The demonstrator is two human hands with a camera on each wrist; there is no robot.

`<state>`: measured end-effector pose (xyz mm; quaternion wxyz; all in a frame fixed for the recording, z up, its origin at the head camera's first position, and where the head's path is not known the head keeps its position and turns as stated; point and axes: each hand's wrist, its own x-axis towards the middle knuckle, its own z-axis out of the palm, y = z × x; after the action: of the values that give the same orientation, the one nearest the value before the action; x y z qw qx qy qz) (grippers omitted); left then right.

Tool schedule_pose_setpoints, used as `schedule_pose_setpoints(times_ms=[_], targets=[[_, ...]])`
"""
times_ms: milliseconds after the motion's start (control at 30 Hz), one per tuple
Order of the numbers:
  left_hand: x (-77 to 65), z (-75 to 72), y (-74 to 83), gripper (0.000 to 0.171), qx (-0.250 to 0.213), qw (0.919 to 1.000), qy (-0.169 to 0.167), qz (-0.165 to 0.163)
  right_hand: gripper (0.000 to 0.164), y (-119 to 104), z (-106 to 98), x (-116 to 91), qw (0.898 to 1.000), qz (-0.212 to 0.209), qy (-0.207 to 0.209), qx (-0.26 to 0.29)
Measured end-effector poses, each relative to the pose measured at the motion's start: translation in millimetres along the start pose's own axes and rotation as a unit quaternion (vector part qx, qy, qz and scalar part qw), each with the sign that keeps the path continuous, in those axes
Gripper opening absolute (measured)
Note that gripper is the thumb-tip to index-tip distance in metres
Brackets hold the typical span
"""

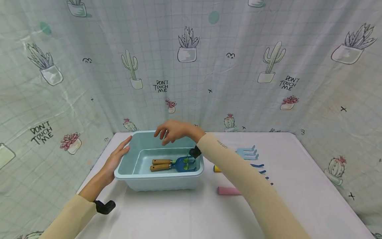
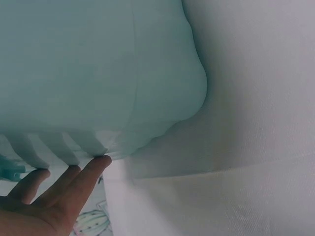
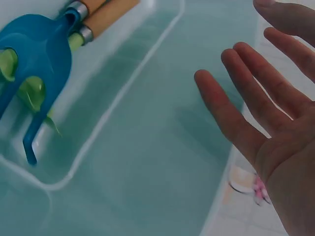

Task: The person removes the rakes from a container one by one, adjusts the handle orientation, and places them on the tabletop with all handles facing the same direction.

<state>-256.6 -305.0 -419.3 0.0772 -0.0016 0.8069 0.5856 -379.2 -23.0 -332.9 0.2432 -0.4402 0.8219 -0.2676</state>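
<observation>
A pale blue plastic basin (image 1: 161, 184) stands on the white table. My left hand (image 1: 114, 161) rests on its left side, fingers extended; in the left wrist view the fingertips (image 2: 102, 161) lie against the basin wall. Above the back of the basin hovers my right hand (image 1: 172, 130), holding nothing, its fingers loosely bent and spread. On the basin floor lies a blue hand rake (image 1: 180, 164) with a wooden handle (image 1: 160, 167). Beneath it is a green garden tool (image 3: 34, 93), its head partly covered by the rake, with a wooden handle beside the first.
Right of the basin, partly hidden by my right sleeve (image 1: 238, 172), lie a light blue rake head (image 1: 247, 153), dark blue prongs (image 1: 257, 165), a yellow handle end (image 1: 217, 169) and a pink handle (image 1: 228, 191). A cactus-print curtain (image 1: 209, 73) encloses the table's back and sides.
</observation>
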Motion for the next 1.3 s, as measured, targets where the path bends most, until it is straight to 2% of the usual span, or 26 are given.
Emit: schedule_pose_setpoints(times_ms=[300,467,733,1000,1167,1300], targets=[[-0.6,-0.7,-0.6,0.062,-0.002,1.0000,-0.002,0.002,0.046,17.9,28.8,31.5,0.999,0.030,-0.039,0.019],[0.5,0.3,-0.9,0.061,-0.002,1.0000,0.002,-0.002,0.046,21.8,41.1,38.8,0.997,0.039,-0.052,0.046],[2.3,1.2,-3.0,0.061,0.000,1.0000,0.007,-0.007,0.039,27.3,57.7,50.1,0.993,0.081,-0.077,0.041],[2.1,1.2,-2.0,0.061,0.000,1.0000,0.008,-0.004,0.035,31.5,64.5,49.9,0.992,0.105,-0.072,0.026],[2.4,0.8,-1.7,0.061,-0.001,1.0000,0.006,-0.003,0.039,34.0,70.1,46.3,0.991,0.119,-0.067,0.014],[2.3,0.4,-2.7,0.061,-0.002,1.0000,0.008,-0.005,0.043,32.3,75.7,45.1,0.992,0.112,-0.062,-0.013]])
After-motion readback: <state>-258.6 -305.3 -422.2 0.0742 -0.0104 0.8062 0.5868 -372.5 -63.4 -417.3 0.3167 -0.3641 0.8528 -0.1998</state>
